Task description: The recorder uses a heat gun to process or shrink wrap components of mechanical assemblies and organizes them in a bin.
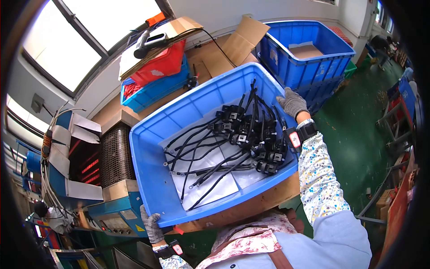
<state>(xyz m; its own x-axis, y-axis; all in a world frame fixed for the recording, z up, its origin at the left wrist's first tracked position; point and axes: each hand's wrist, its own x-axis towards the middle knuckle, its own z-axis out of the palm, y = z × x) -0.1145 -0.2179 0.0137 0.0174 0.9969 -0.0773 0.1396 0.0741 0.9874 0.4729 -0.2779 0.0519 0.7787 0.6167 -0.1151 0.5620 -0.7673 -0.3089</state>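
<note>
While red bars (91, 166) glow inside the teal-blue metal machine (129, 201) at the left of the frame, a silvery metal mesh surface (116, 154) curves along its right side. Toward the lower left, the grey-gloved left hand (152, 226) is clamped on the near corner of a large light-blue rectangular plastic bin (150, 157). In the upper left, a pistol-shaped grey-and-black tool (142, 45) lies on cardboard over a red plastic bin (156, 67), itself set on a blue tub (154, 92). Across the centre, the large bin sits tilted in the frame above a brown wooden tabletop (268, 197). White paper sheets (224, 188) line its bottom, and a tangle of black cables with clip-like black fittings (242, 134) lies on them, densest at the right. Farther right, the grey-gloved right hand (293, 103) is closed over the bin's rim. Behind it, stacked deep-blue plastic crates (309, 69) stand at the upper right, beside a green floor (349, 134).
</note>
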